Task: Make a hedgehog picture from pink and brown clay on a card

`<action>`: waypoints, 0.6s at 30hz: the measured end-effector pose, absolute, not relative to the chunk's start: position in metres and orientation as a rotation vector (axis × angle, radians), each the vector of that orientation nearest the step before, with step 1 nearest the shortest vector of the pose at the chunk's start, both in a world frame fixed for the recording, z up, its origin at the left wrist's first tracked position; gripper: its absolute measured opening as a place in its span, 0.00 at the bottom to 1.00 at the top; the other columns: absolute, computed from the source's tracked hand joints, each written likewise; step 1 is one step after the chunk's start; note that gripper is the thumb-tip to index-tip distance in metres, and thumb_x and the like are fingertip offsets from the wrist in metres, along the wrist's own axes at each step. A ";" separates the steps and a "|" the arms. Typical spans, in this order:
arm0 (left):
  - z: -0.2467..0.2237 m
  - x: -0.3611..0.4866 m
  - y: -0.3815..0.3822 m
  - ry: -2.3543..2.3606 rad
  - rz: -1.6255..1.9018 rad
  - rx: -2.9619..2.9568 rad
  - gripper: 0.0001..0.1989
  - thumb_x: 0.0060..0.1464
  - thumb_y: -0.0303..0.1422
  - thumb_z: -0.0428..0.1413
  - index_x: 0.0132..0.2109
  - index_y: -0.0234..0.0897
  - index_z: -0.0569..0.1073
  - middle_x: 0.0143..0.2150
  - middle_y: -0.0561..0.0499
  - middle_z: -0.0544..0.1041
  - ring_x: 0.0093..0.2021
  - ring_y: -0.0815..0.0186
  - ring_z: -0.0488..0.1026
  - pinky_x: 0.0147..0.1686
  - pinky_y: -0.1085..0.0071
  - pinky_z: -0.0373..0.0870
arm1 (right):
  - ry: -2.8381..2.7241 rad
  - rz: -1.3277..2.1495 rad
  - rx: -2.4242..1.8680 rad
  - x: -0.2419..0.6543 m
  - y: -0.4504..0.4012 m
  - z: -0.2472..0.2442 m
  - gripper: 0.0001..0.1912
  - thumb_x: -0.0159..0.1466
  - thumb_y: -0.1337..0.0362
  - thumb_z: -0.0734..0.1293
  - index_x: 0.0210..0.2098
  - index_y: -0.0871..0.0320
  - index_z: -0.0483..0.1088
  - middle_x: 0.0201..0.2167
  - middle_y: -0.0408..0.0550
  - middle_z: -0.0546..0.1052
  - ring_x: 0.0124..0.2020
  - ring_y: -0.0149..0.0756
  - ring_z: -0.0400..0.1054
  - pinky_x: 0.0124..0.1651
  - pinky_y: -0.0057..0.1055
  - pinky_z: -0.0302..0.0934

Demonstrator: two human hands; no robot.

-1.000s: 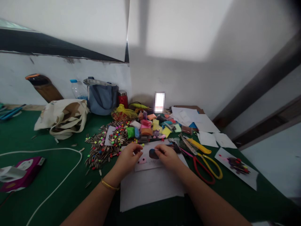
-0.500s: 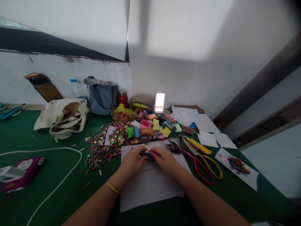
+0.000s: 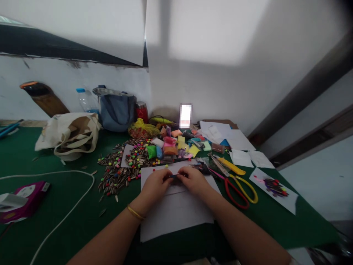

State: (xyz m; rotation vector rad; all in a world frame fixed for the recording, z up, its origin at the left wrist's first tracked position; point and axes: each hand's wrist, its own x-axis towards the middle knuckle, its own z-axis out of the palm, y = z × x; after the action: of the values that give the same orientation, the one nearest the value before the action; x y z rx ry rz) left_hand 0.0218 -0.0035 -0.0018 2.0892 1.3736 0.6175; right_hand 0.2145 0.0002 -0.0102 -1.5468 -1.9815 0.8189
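Between the fingertips of both hands is a small, thin, dark blue piece (image 3: 173,176); its kind is too small to make out. My left hand (image 3: 156,184) pinches one end, with a gold bangle on that wrist. The other end is in the closed fingers of my right hand (image 3: 195,181). Both hands are over white paper sheets (image 3: 176,217) on a green tabletop. Just beyond my right hand lies a dark bundle in clear plastic (image 3: 202,168). Fingers partly hide the blue piece.
Sunflower seeds (image 3: 116,184) mixed with coloured balls spread at left. Colourful soft packets (image 3: 171,149) lie behind the hands. Scissors (image 3: 239,189) and a yellow cutter (image 3: 231,166) are at right, near a decorated card (image 3: 261,180). A white cable (image 3: 71,206) curves at left.
The blue piece now shows as a thinner strip between the fingertips, and the hands have tilted slightly. The whole view has shifted a little.
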 end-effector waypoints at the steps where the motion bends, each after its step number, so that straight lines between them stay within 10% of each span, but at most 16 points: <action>1: -0.002 0.022 -0.003 1.378 0.610 2.096 0.05 0.55 0.32 0.54 0.38 0.40 0.74 0.34 0.51 0.77 0.35 0.64 0.71 0.33 0.71 0.61 | -1.993 0.805 -1.550 0.214 0.000 -0.010 0.05 0.62 0.64 0.66 0.35 0.55 0.74 0.33 0.44 0.78 0.35 0.34 0.69 0.35 0.28 0.56; 18: -0.011 0.015 0.006 1.395 0.631 2.042 0.12 0.56 0.33 0.52 0.44 0.38 0.77 0.40 0.47 0.79 0.41 0.60 0.74 0.41 0.67 0.67 | -2.117 0.602 -1.617 0.209 -0.002 -0.012 0.08 0.64 0.61 0.65 0.38 0.55 0.76 0.36 0.47 0.77 0.39 0.37 0.68 0.38 0.30 0.56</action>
State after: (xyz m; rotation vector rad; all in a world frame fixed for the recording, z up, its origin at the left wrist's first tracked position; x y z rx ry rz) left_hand 0.0146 0.0059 -0.0109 2.0416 1.3950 0.6308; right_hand 0.2093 -0.0020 -0.0118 -1.6171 -2.1171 0.6017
